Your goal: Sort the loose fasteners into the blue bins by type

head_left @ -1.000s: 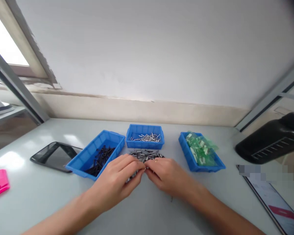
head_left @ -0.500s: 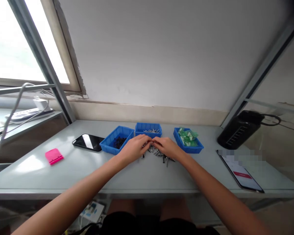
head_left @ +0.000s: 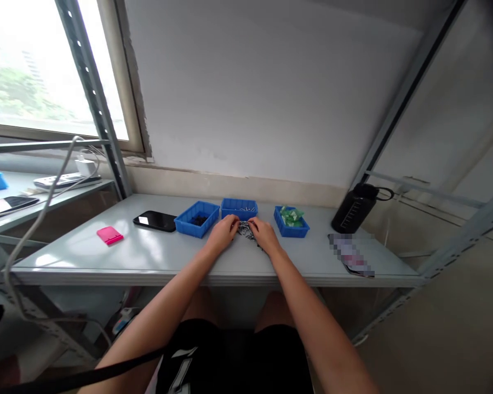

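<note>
A loose pile of silver and dark screws (head_left: pixel 245 231) lies on the table between my two hands. My left hand (head_left: pixel 225 229) is at the pile's left side, its fingers curled and pressed together at the screws. On the opposite side my right hand (head_left: pixel 263 232) bends its fingertips onto the pile's edge, also closed. Whatever is between the fingers of either hand is too small to make out. Right behind the pile stands a blue bin (head_left: pixel 239 204) with silver screws in it. Dark screws fill part of another blue bin (head_left: pixel 189 227), beside my left hand.
To the right, a third blue bin (head_left: pixel 292 231) holds green-and-white packets (head_left: pixel 291 216). A black bottle (head_left: pixel 353 210) and a partly blurred phone (head_left: pixel 351 254) are farther right. On the left lie a black phone (head_left: pixel 155 220) and a pink case (head_left: pixel 110 235). A wall closes the table's back.
The view has pulled back and shifted, so the table looks smaller. My hands have moved apart, from nearly touching over the screws to either side of the pile.
</note>
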A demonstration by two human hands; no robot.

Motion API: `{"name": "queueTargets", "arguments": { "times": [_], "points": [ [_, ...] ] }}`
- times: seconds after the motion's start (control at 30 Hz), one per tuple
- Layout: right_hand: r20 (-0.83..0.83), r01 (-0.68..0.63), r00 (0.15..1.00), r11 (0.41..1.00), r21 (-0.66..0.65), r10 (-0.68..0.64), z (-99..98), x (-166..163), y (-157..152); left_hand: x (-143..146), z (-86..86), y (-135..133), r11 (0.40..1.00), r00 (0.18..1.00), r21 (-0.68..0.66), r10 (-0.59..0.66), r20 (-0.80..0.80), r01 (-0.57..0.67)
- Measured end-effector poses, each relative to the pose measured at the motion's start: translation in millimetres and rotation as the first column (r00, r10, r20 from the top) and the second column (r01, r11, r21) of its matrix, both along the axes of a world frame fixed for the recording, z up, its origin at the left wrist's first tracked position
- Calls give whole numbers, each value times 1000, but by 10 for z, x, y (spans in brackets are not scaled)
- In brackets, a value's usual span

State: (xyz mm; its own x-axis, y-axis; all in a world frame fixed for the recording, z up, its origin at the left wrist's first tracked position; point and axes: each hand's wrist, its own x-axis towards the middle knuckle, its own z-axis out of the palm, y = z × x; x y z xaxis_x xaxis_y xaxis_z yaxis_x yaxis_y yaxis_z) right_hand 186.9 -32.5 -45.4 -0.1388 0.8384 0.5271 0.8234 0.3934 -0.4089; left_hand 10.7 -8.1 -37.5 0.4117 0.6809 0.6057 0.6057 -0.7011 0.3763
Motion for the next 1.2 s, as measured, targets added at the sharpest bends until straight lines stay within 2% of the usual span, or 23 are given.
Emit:
{"name": "queueTargets", "arguments": {
  "times": [0.3, 0.63, 0.87, 1.2],
  "points": [
    [-55, 11, 998, 997, 71, -7, -89, 115, -15, 28, -75, 12, 999, 993, 39, 8, -116, -3],
    [-77, -31, 996, 980, 197, 47, -77, 4, -102, 50, -91, -17, 997, 985, 80, 5, -175, 9],
    [-76, 28, 997, 984, 175, -15, -116, 21, -94, 36, -79, -54, 993, 990, 115, 29, -139, -13],
    [46, 55, 997, 996, 72, -59, -138, 16, -70, 11, -46, -70, 987, 998, 159, 20, -61, -10]
  ]
}}
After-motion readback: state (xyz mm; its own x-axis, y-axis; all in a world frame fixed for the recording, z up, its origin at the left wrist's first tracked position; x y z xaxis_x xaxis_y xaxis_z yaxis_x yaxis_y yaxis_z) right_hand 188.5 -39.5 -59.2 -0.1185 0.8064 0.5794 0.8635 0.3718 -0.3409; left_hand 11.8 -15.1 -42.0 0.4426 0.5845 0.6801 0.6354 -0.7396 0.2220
